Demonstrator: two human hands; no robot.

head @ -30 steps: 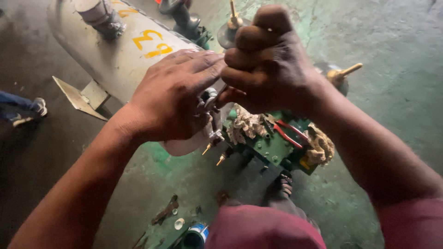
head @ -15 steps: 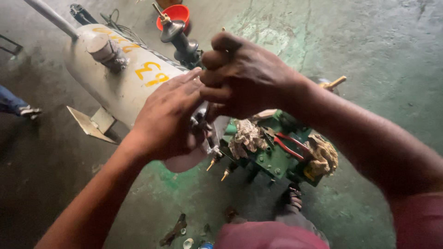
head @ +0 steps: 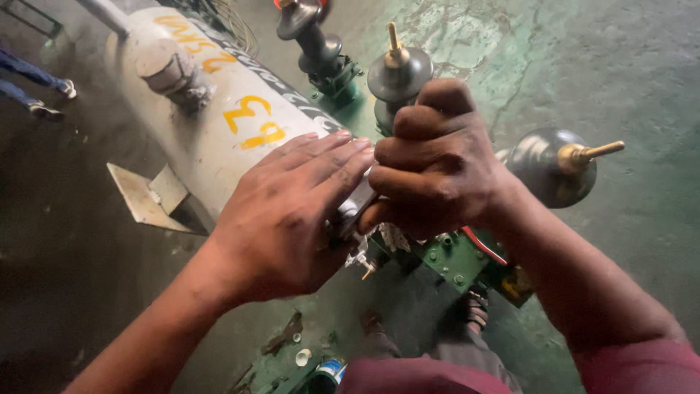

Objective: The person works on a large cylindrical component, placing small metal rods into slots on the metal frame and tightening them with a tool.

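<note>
My right hand (head: pixel 434 164) is clenched in a fist around something that its fingers hide, above the green top plate (head: pixel 456 259) of an electrical unit. My left hand (head: pixel 292 215) lies flat with fingers together, pressed against a pale part (head: pixel 359 203) between the two hands; small brass studs (head: pixel 367 271) poke out below it. Dark porcelain insulators with brass tips stand behind and to the right: one (head: pixel 397 73) just beyond my right knuckles, one (head: pixel 558 164) by my right wrist, another (head: pixel 313 33) farther back.
A long grey cylindrical tank (head: pixel 219 109) with yellow markings lies on the stained concrete floor at left, with a metal bracket (head: pixel 146 197) beside it. Another person's feet (head: pixel 51 98) show at the far left. Small caps and scraps (head: pixel 302 357) lie near my sandalled feet (head: pixel 474 310).
The view has shifted down and closer, so the insulators now show behind my hands. Both hands stay clamped together on the same spot; the right fist has turned slightly.
</note>
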